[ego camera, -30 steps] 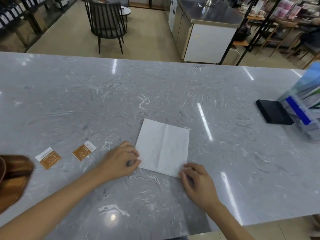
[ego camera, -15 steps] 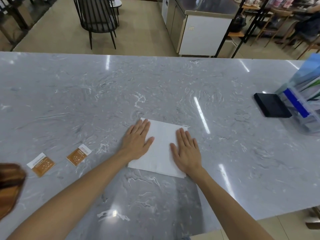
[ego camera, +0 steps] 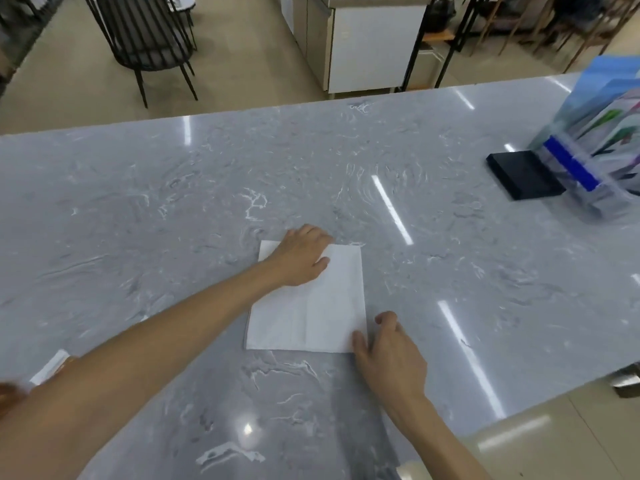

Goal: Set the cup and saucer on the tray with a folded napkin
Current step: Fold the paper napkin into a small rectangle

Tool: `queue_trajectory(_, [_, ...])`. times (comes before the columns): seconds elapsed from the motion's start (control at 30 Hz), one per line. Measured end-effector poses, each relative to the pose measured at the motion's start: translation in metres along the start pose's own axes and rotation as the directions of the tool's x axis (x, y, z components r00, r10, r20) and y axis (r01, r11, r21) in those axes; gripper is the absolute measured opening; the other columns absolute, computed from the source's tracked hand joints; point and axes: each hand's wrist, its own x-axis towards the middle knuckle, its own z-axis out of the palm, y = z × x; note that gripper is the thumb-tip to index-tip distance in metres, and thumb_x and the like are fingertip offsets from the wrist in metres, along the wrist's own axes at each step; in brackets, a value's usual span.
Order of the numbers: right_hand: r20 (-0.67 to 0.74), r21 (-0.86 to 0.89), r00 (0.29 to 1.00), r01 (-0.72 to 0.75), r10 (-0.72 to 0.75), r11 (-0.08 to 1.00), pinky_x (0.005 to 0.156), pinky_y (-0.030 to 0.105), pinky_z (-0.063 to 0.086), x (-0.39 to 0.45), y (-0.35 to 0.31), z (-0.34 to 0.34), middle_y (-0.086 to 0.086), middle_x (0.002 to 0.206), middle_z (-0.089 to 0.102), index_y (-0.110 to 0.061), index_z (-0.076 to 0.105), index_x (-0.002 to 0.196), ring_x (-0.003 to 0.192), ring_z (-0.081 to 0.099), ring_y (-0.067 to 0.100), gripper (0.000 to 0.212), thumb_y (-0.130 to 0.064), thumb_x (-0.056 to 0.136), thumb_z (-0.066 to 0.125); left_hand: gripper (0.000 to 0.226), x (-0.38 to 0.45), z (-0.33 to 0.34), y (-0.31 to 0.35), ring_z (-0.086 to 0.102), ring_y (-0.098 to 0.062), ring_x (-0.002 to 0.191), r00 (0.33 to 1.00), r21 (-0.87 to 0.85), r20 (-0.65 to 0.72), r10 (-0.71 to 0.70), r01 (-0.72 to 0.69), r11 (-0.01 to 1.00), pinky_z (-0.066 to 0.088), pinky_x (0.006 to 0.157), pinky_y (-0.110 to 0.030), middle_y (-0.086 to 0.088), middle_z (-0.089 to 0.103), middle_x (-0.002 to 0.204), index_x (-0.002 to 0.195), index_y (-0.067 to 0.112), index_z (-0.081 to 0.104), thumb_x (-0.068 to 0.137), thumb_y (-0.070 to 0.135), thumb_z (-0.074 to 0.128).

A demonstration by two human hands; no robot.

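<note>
A: Where is the napkin?

B: Flat on the grey marble counter, a white square with a faint crease running down it. The left hand lies over its far left corner, palm down, fingers curled over the far edge. Whether those fingers actually pinch the paper or just press on it, I cannot tell.

A: And the other hand?

B: The right hand sits at the near right corner, thumb against the napkin's near edge and fingers bent beside its right edge. It looks like a pinch on that corner.

A: What lies around the two grips?

B: Far to the right of the right hand, a black slab lies flat, touching a clear holder packed with blue and coloured leaflets, blurred. Well to the left of the left hand, under the forearm, part of a small white-and-brown packet shows. Beyond the counter stand a black chair and a white cabinet.
</note>
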Motion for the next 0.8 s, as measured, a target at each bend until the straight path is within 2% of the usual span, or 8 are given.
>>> queue_trajectory(0.07, [0.067,-0.011,0.996,-0.056,0.057,0.998,0.061,0.034,0.045,-0.01,0.0,0.0,-0.001,0.1,0.066,-0.024,0.04,0.105,0.076,0.062,0.024,0.033,-0.054,0.097,0.048,0.048,0.03,-0.007,0.015,0.042,-0.03,0.135,0.993,-0.101,0.103,0.056,-0.046,0.994,0.038,0.109,-0.047,-0.009,0.05,0.146,0.146,0.014,0.045,0.102,0.032,0.051])
queue_trajectory(0.2, [0.076,0.114,0.992,-0.106,0.097,0.988,0.07,0.036,0.051,-0.016,0.002,0.0,0.003,0.098,0.07,-0.017,0.05,0.103,0.089,0.068,0.028,0.034,-0.049,0.094,0.057,0.042,0.081,-0.017,0.027,0.053,-0.03,0.117,0.934,-0.064,0.312,0.175,-0.163,0.985,0.046,0.098,-0.042,-0.014,0.056,0.125,0.132,0.012,0.053,0.094,0.025,0.064])
queue_trajectory(0.3, [0.065,0.194,0.989,-0.141,0.131,0.971,0.071,0.035,0.049,-0.014,0.004,0.0,0.002,0.094,0.07,-0.016,0.055,0.098,0.088,0.067,0.026,0.034,-0.049,0.093,0.06,0.038,0.105,-0.024,0.021,0.057,-0.022,0.093,0.893,-0.114,0.407,0.192,-0.158,0.981,0.046,0.075,-0.033,-0.002,0.063,0.103,0.113,0.02,0.058,0.08,0.019,0.077])
queue_trajectory(0.37, [0.046,0.214,0.987,-0.158,0.152,0.964,0.067,0.033,0.043,-0.012,0.003,0.002,0.001,0.092,0.07,-0.017,0.057,0.095,0.089,0.067,0.025,0.038,-0.054,0.095,0.057,0.038,0.115,-0.023,0.019,0.056,-0.018,0.085,0.88,-0.141,0.444,0.168,-0.117,0.983,0.043,0.07,-0.03,0.008,0.058,0.089,0.102,0.025,0.057,0.073,0.021,0.081])
queue_trajectory(0.5, [0.064,0.194,0.983,-0.184,0.175,0.964,0.062,0.031,0.037,-0.006,0.0,0.005,-0.002,0.088,0.065,-0.018,0.058,0.095,0.085,0.066,0.024,0.032,-0.05,0.093,0.059,0.027,0.122,-0.016,0.024,0.055,-0.018,0.08,0.854,-0.135,0.495,0.158,-0.104,0.985,0.046,0.073,-0.034,0.008,0.054,0.082,0.091,0.024,0.064,0.071,0.024,0.083])
queue_trajectory(0.67, [0.05,0.199,0.982,-0.191,0.184,0.961,0.052,0.03,0.034,-0.005,0.002,0.005,-0.007,0.086,0.06,-0.025,0.053,0.092,0.068,0.052,0.016,0.027,-0.05,0.09,0.061,0.017,0.116,-0.038,0.026,0.049,-0.009,0.06,0.855,-0.244,0.453,0.253,-0.154,0.958,0.041,0.06,-0.028,0.008,0.055,0.067,0.081,0.017,0.068,0.073,0.022,0.083])
queue_trajectory(0.73, [0.029,0.217,0.988,-0.157,0.154,0.963,0.059,0.03,0.038,-0.006,0.002,0.007,-0.006,0.099,0.063,-0.026,0.053,0.105,0.079,0.062,0.019,0.028,-0.049,0.091,0.061,0.019,0.107,-0.059,0.027,0.045,-0.008,0.055,0.854,-0.332,0.418,0.308,-0.172,0.928,0.039,0.057,-0.025,0.006,0.055,0.061,0.077,0.02,0.067,0.074,0.022,0.085])
queue_trajectory(0.8, [0.0,0.233,0.993,-0.113,0.116,0.966,0.064,0.03,0.041,-0.009,0.003,0.009,-0.004,0.116,0.058,-0.025,0.052,0.122,0.091,0.066,0.021,0.037,-0.047,0.093,0.059,0.02,0.093,-0.08,0.026,0.055,-0.018,0.061,0.849,-0.397,0.399,0.345,-0.179,0.9,0.046,0.062,-0.031,-0.004,0.067,0.069,0.078,0.022,0.068,0.073,0.024,0.087])
